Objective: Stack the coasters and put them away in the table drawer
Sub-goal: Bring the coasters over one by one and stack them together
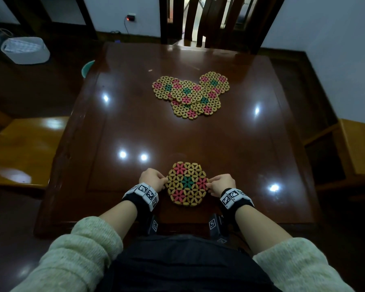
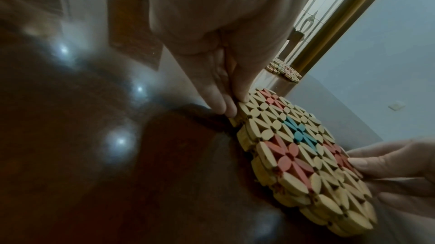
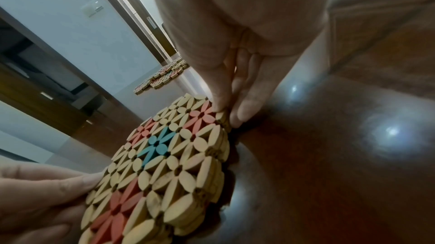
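A stack of hexagonal woven coasters [image 1: 187, 183] with pink and green flowers lies near the front edge of the dark wooden table [image 1: 135, 127]. My left hand [image 1: 163, 180] pinches its left edge, thumb on top and fingers at the side [image 2: 226, 103]. On the opposite edge, my right hand [image 1: 210, 185] pinches the same way [image 3: 226, 112]. The wrist views show the stack [image 2: 303, 155] [image 3: 164, 164] more than one layer thick. Several more coasters [image 1: 190, 95] lie overlapping at the table's far middle. No drawer is visible.
A dark wooden chair [image 1: 215, 22] stands at the far side of the table. Light wooden benches sit to the left [image 1: 25, 148] and right [image 1: 358, 148]. A white basket [image 1: 25, 50] is on the floor at far left, and a teal object [image 1: 86, 67] pokes out beside the table's left edge.
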A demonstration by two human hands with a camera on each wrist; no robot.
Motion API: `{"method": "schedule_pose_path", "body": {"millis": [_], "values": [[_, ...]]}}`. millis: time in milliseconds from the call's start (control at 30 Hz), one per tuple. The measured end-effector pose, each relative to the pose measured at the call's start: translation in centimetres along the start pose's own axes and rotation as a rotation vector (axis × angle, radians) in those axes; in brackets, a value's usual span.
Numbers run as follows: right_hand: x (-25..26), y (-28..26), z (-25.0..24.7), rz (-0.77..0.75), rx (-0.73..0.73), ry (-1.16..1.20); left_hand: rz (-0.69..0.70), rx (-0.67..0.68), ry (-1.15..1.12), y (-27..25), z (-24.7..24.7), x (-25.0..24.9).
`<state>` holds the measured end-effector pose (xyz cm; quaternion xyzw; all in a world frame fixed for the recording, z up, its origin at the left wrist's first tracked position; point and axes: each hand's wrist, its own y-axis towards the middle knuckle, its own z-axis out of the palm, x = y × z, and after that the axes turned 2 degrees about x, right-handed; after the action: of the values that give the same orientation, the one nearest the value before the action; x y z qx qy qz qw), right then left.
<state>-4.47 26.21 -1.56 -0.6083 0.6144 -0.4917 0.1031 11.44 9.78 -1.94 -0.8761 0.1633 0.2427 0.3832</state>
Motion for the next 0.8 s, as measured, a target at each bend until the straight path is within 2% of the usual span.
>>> {"method": "schedule_pose_path", "body": {"millis": [667,800], "values": [[0.31,-0.05,0.02,0.003,-0.032,-0.015,-0.089,0.040,-0.126,-0.03,0.04,0.13],[0.23,0.26,-0.06,0.007,-0.001,0.002,-0.105,0.046,-0.166,-0.05,0.08,0.17]]}}
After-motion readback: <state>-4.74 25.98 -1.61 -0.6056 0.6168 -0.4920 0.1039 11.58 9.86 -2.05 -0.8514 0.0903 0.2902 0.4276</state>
